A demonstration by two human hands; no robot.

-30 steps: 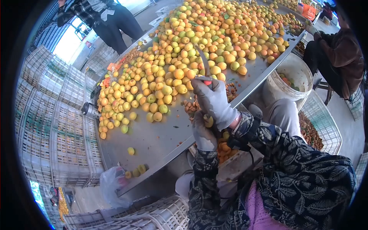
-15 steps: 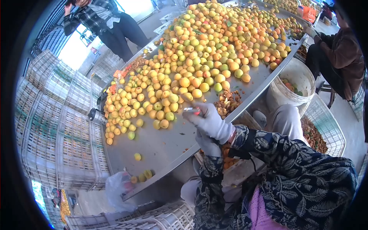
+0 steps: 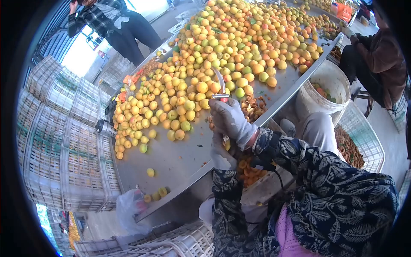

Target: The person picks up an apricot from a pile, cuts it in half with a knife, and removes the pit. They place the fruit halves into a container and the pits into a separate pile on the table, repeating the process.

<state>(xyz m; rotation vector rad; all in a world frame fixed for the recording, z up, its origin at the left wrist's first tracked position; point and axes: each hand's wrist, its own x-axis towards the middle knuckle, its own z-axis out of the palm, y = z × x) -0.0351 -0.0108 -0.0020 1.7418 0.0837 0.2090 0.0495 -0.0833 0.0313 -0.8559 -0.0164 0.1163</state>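
Note:
My right hand [image 3: 233, 119], in a white glove, is closed round the red handle of a curved-blade knife [image 3: 220, 79]; a metal fitting sits where blade meets handle, and the blade points up over the fruit pile. Just below it, my left hand [image 3: 221, 150], also gloved, is closed, with a bit of yellow-orange apricot [image 3: 227, 144] showing at its edge. The two hands touch or nearly touch at the table's front edge. Many whole apricots [image 3: 201, 88] lie heaped beyond them. Pits and scraps [image 3: 253, 110] lie beside my right hand.
A metal table [image 3: 180, 158] carries the heap. Below my hands, a container holds orange apricot halves [image 3: 250, 173]. A white bucket [image 3: 324, 85] and a crate of pits [image 3: 349, 147] stand right. Stacked crates [image 3: 47, 145] line the left. One person stands behind; another sits right.
My right hand has turned so the knife blade now points upward and shows clearly. My left hand has moved slightly left and down, and apricot flesh now shows at it.

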